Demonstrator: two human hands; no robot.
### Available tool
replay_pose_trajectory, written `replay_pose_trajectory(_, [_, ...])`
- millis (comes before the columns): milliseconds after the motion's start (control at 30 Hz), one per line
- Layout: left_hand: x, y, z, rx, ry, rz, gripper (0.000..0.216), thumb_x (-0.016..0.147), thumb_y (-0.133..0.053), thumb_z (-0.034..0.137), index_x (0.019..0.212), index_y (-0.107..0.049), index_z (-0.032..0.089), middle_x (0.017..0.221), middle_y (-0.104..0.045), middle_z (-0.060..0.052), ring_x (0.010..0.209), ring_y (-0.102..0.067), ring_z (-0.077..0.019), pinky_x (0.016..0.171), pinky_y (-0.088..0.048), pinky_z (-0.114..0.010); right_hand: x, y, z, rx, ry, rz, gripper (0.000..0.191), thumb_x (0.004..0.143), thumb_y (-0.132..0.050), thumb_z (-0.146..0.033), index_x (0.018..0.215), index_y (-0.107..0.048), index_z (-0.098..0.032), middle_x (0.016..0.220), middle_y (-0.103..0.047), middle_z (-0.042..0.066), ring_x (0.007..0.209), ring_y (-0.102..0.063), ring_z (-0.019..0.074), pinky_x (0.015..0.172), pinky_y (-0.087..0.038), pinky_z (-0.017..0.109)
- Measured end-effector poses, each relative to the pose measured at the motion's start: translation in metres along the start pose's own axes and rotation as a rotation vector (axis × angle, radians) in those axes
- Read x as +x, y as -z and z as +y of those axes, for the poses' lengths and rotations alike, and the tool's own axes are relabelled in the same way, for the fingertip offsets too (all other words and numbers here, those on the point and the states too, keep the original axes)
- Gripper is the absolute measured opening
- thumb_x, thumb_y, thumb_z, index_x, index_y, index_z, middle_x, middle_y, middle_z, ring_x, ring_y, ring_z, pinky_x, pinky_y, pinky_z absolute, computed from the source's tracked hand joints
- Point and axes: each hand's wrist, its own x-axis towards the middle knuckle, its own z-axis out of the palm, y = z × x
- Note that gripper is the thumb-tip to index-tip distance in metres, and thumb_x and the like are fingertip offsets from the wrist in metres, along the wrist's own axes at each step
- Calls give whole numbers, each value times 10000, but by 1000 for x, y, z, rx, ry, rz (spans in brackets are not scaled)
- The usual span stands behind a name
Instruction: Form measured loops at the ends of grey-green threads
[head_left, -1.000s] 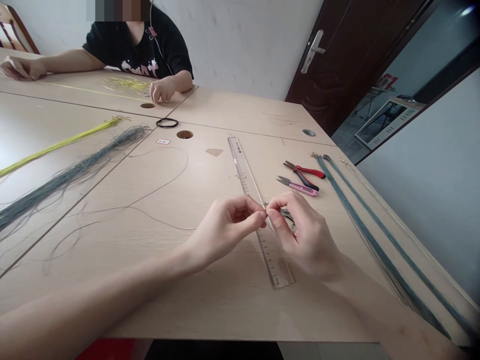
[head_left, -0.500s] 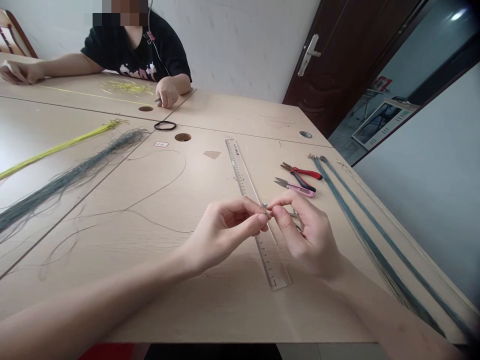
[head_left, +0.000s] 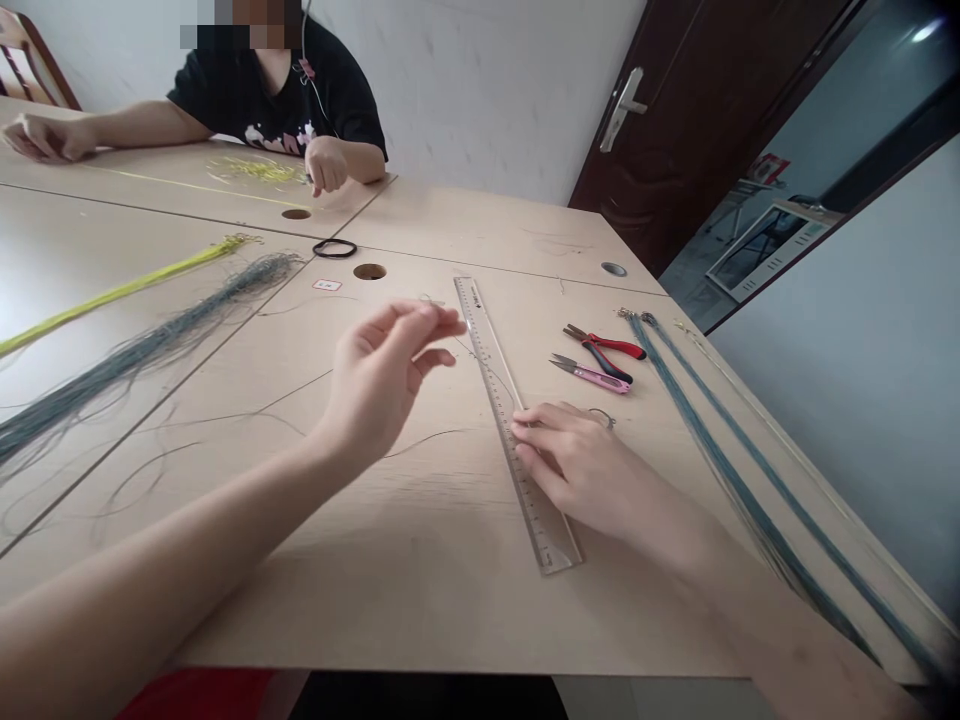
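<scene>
My left hand is raised left of the ruler, thumb and index finger pinched on a thin dark thread; its other fingers are loosely curled. The thread crosses the clear plastic ruler toward my right fingertips. Lying on the ruler's middle is my right hand, fingers stretched out and slightly apart. Whether they press the thread cannot be made out. A small dark ring shows partly behind that hand. More loose thread curves over the table left of my left hand.
Red-and-black pliers and pink thread snips lie right of the ruler. Blue-grey cord bundles run along the right side. A grey thread bundle and a yellow bundle lie left. Another person sits opposite.
My hands were together over the ruler. My left hand has moved up and left with the thread, and my right hand has come down onto the ruler. The other person's hand has risen slightly.
</scene>
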Motion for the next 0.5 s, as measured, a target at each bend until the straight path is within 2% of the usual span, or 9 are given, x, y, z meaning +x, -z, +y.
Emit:
replay_pose_trajectory(100, [18, 10, 4, -62, -50, 165, 119, 741, -553, 106, 631, -583, 140, 726, -616, -30, 736, -634, -125, 534, -458, -151, -3, 4, -14, -45, 35, -39, 235, 875, -448, -127, 853, -682, -128, 931, -643, 107, 929, -574, 245, 857, -430, 462])
replay_pose_trajectory(200, [26, 18, 3, -116, -18, 255, 98, 705, -556, 92, 615, -570, 129, 694, -601, -30, 640, -605, -89, 504, -453, -131, -11, 8, -35, -62, 82, -113, 221, 865, -466, -138, 824, -683, -132, 824, -641, 88, 809, -591, 219, 795, -467, 428])
replay_pose_trajectory(300, [28, 21, -2, -143, 20, 257, 77, 683, -562, 83, 615, -556, 120, 680, -590, -25, 533, -542, -49, 485, -446, -128, -27, 8, -56, -106, 155, -170, 191, 847, -466, -143, 846, -656, -129, 783, -621, 80, 742, -577, 220, 692, -498, 406])
replay_pose_trajectory(433, [26, 18, -5, -137, 36, 199, 74, 696, -566, 97, 627, -547, 116, 663, -575, -20, 492, -492, -37, 468, -427, -136, -54, 4, -73, -53, 186, -130, 134, 794, -498, -136, 746, -621, -160, 709, -591, 45, 683, -579, 201, 590, -501, 338])
replay_pose_trajectory(500, [24, 17, -6, -130, 45, 166, 76, 702, -567, 94, 632, -548, 115, 656, -563, -15, 498, -489, -38, 468, -419, -137, -68, 2, -76, -14, 131, -86, 157, 804, -495, -170, 668, -573, -175, 639, -567, 29, 592, -573, 175, 485, -462, 298])
